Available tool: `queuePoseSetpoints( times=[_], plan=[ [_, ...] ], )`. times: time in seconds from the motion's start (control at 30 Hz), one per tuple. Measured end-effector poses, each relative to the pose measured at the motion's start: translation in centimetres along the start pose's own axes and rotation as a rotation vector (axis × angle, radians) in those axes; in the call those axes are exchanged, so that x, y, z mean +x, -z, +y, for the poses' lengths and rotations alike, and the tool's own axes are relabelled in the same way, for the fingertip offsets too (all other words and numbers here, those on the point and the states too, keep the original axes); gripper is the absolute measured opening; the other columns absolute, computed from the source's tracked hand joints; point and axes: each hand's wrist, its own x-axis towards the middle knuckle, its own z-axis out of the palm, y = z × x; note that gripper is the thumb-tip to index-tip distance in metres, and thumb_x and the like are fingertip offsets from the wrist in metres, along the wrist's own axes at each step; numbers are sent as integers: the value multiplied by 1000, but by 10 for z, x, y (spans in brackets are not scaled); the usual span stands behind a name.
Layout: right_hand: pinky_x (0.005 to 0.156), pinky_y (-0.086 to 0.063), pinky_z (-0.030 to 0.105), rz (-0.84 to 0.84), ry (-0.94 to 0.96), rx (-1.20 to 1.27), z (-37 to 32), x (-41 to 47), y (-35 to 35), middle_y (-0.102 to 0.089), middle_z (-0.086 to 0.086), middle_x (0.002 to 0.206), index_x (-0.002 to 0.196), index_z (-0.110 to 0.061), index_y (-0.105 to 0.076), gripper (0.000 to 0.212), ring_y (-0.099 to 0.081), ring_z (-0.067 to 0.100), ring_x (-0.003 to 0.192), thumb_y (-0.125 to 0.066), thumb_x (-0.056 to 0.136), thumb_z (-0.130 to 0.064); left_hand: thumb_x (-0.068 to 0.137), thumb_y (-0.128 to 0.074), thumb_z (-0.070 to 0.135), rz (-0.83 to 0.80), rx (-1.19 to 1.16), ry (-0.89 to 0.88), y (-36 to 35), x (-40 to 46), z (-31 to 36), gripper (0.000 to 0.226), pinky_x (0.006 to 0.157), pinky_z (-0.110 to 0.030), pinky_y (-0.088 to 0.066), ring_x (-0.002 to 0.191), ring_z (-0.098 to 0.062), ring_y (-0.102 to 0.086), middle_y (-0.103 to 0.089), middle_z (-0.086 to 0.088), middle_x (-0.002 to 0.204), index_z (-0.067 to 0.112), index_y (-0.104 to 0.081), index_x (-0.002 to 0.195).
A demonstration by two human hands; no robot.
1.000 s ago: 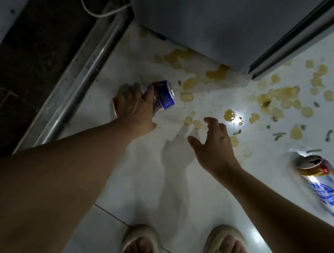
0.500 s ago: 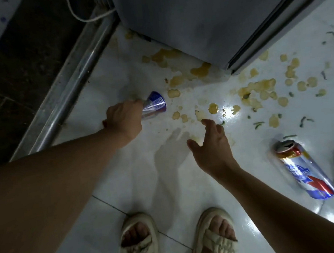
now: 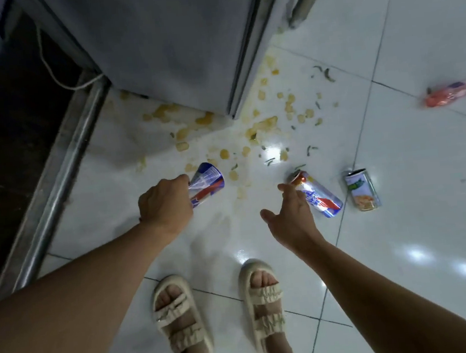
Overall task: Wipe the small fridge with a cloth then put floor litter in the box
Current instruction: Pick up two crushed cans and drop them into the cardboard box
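While left hand (image 3: 166,209) lifted can (image 3: 206,183) | right hand (image 3: 290,216) neared second can (image 3: 317,194)

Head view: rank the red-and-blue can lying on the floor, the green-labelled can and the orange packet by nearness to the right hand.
Nearest to farthest from the right hand:
1. Red-and-blue can, lying right beside the fingers.
2. Green-labelled can, just right of that can.
3. Orange packet, far off to the upper right on the floor tiles.
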Motion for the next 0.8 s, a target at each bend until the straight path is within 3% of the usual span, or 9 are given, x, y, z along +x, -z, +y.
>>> queuePoseSetpoints(
  times=[0.3, 0.43, 0.6, 0.7, 0.8],
  plan=[
    [89, -51, 36, 99, -109, 5, 109, 36, 58, -44, 14, 129, 135, -10, -36, 62, -51, 27, 111, -67, 83, -17, 81, -69, 27, -80, 53, -60, -47, -9, 93, 33, 65, -31, -47, 86, -31, -66, -68, -12, 105, 13, -54, 107],
    [79, -42, 25, 119, -89, -27, 160, 71, 59, -45, 12, 129, 136, -10, -35, 64, -49, 24, 111, -69, 82, -16, 84, -65, 25, -84, 51, -77, -87, 1, 139, 24, 61, -29, -45, 84, -31, -65, -68, -13, 102, 13, -55, 102],
    [94, -48, 38, 90, -62, -19, 207, 118, 34, -45, 11, 135, 139, -12, -31, 71, -47, 26, 118, -70, 80, -15, 87, -61, 27, -69, 45, -95, -138, 27, 181, 22, 61, -30, -45, 85, -31, -64, -67, -13, 104, 14, -54, 102],
    [103, -40, 40, 104, -9, -99, 227, 147, 17, -41, 9, 141, 143, -13, -28, 79, -40, 27, 127, -72, 78, -20, 86, -61, 28, -67, 19, -79, -165, 42, 190, 22, 69, -35, -53, 86, -33, -65, -67, -14, 106, 14, -54, 102],
    [108, -31, 39, 145, 18, -188, 239, 173, 0, -38, 7, 143, 144, -14, -26, 84, -35, 27, 130, -73, 76, -23, 86, -60, 26, -31, 6, -77, -185, 55, 186, 19, 68, -36, -50, 85, -35, -64, -67, -16, 103, 13, -54, 99]
  ],
)
